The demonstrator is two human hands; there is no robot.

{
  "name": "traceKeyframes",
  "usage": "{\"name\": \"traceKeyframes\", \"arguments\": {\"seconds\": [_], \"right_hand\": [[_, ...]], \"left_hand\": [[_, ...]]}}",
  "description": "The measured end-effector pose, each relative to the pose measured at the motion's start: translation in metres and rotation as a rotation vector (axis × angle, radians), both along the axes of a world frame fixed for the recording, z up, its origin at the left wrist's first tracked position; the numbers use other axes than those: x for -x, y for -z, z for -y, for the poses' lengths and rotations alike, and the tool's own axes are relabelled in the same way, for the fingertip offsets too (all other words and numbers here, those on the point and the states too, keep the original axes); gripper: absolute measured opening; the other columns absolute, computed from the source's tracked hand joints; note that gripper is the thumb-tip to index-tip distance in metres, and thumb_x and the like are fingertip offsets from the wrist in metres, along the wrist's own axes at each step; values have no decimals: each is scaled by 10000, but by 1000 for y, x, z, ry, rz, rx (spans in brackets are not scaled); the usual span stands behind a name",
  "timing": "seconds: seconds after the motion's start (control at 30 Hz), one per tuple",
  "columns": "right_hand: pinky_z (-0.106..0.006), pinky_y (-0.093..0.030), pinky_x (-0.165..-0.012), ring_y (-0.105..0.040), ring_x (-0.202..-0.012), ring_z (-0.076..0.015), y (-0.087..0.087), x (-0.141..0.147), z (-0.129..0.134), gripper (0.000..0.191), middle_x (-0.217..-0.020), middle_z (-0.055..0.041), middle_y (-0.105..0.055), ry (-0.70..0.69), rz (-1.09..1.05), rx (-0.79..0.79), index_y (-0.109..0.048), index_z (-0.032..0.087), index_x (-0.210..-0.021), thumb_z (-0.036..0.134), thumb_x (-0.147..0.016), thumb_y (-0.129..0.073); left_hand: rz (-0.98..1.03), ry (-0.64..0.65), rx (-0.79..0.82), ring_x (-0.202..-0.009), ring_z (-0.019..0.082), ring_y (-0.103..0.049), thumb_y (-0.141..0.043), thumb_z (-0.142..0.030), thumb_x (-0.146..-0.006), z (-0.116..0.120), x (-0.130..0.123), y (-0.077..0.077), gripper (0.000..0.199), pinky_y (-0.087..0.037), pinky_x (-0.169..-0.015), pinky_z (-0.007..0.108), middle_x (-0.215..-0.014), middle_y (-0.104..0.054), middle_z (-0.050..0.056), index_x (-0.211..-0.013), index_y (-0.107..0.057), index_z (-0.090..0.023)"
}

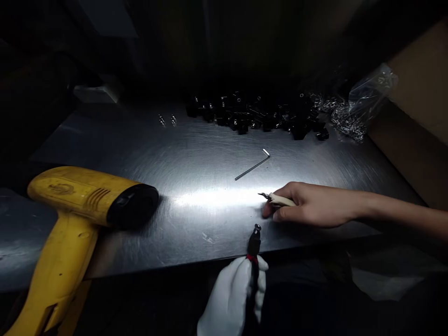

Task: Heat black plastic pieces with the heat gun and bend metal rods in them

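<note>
My left hand (pixel 233 298), in a white glove, sits at the table's near edge and grips a slim black tool (pixel 254 245) with a red band and a metal ring at its tip. My right hand (pixel 308 205) is bare and reaches in from the right, low over the steel tabletop (pixel 196 233). Its fingers hold a cream-handled tool (pixel 281 199) with a small metal tip. An L-shaped steel hex key (pixel 252 164) lies just beyond that tip, apart from both hands. A yellow and black heat gun (pixel 80 200) lies to the left.
A heap of small black parts (pixel 252 116) lies at the table's back. Two small metal pieces (pixel 166 120) lie left of it. Loose silvery parts (pixel 346 123) and a clear plastic bag (pixel 371 88) lie to the right, beside a cardboard box (pixel 420 79).
</note>
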State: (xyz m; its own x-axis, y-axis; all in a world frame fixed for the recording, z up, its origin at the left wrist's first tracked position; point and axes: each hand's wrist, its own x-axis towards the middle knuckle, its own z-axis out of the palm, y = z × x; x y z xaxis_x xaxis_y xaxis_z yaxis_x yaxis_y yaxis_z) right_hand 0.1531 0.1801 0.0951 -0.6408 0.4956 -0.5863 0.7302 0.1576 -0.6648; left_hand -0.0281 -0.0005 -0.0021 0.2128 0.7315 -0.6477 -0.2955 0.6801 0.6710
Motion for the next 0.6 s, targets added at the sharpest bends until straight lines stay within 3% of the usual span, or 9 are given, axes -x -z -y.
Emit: {"name": "traceKeyframes", "arguments": {"seconds": [0.1,0.23,0.37,0.47,0.6], "right_hand": [[-248,-356,-541,-486,-611,-137,1,-4,-1,243,-741,27,-597,-2,-8,156,-735,256,-1114,345,-980,-552],[-260,-427,-694,-592,-823,-170,1,-2,3,231,-947,5,-685,-25,-105,217,-739,246,-1126,326,-987,-573],[-266,-435,-712,-605,-836,-176,2,-4,4,213,-954,5,-686,-53,-153,206,-733,232,-1110,314,-992,-576],[-266,-423,-670,-583,-775,-168,4,-7,5,199,-915,1,-671,-72,-154,175,-728,226,-1103,282,-977,-585],[-281,-451,-716,-618,-842,-188,7,-9,9,197,-983,-9,-696,-80,-191,138,-724,238,-1123,276,-972,-602]], "left_hand": [[-296,37,-84,-637,173,-580,-439,-499,-993,3,-5,-1,392,-476,-579,278,-756,-631,52,-1039,-671,-185],[-551,-16,-225,-717,217,-613,-537,-348,-956,6,-11,-4,211,-478,-673,306,-780,-675,65,-953,-713,-230],[-683,18,-314,-810,256,-638,-541,-311,-943,6,-15,-9,204,-483,-704,319,-875,-712,97,-949,-733,-243],[-788,92,-293,-808,263,-633,-525,-352,-954,5,-17,-12,234,-463,-645,312,-908,-709,104,-1010,-727,-247],[-823,127,-251,-815,272,-621,-525,-380,-960,5,-19,-16,263,-430,-629,318,-937,-707,114,-1062,-723,-239]]}}
